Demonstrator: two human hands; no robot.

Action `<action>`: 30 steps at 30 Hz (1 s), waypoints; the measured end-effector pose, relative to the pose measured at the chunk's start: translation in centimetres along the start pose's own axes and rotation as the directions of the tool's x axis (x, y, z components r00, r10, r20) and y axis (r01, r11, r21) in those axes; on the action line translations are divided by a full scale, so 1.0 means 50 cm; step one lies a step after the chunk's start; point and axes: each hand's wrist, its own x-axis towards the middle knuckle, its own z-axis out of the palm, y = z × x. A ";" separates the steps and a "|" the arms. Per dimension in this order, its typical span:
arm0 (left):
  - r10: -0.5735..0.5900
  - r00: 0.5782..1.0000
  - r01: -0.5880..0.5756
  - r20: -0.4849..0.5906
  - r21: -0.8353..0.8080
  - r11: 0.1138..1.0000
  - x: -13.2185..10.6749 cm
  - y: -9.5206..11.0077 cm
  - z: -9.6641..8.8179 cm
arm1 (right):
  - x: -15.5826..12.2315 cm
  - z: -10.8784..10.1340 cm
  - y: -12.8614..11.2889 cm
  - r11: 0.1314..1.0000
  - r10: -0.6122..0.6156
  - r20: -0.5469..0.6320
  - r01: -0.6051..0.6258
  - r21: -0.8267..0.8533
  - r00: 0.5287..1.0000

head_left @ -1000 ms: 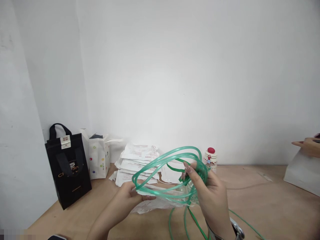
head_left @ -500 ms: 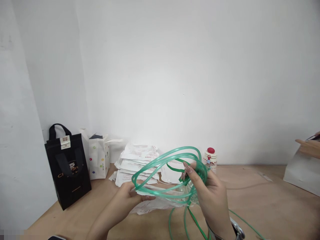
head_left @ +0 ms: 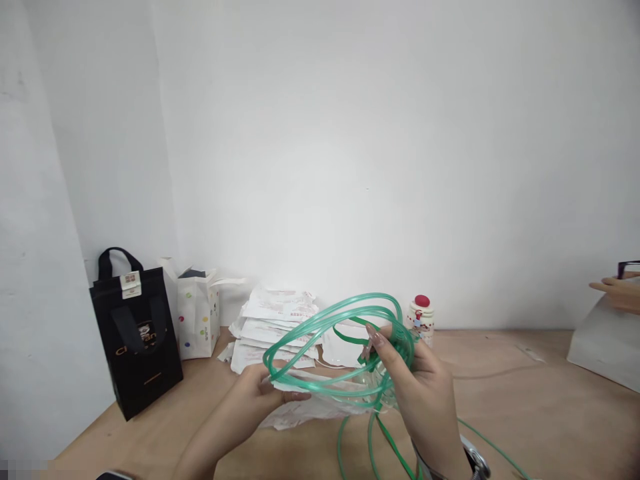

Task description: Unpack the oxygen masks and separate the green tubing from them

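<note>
A coil of green transparent tubing [head_left: 320,327] is held up in front of me. My right hand [head_left: 425,387] is closed round its gathered right end, together with a green elastic strap [head_left: 353,335]. A clear plastic piece lies partly hidden behind those fingers. Below and left, my left hand [head_left: 265,393] pinches a white and clear wrapper [head_left: 310,408] at the loop's left end; whether it also grips the tubing is hard to tell. Loose green tubing [head_left: 371,443] and strap hang down onto the table [head_left: 280,457].
Behind the coil lies a pile of white printed packets [head_left: 280,307]. At left stand a black bag [head_left: 140,360] and a dotted white bag [head_left: 197,320]. A red-topped bottle [head_left: 421,317] stands behind my right hand. Far right, another person's hand [head_left: 620,292] touches a white bag [head_left: 605,347].
My hands and the tubing stay practically still. At far right, the other person's hand has shifted slightly and a dark handle shows above the white bag.
</note>
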 end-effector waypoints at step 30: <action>0.005 1.000 -0.005 -0.001 0.028 1.000 -0.004 0.026 -0.001 | -0.001 -0.001 -0.010 0.999 -0.010 -0.007 0.010 -0.034 1.000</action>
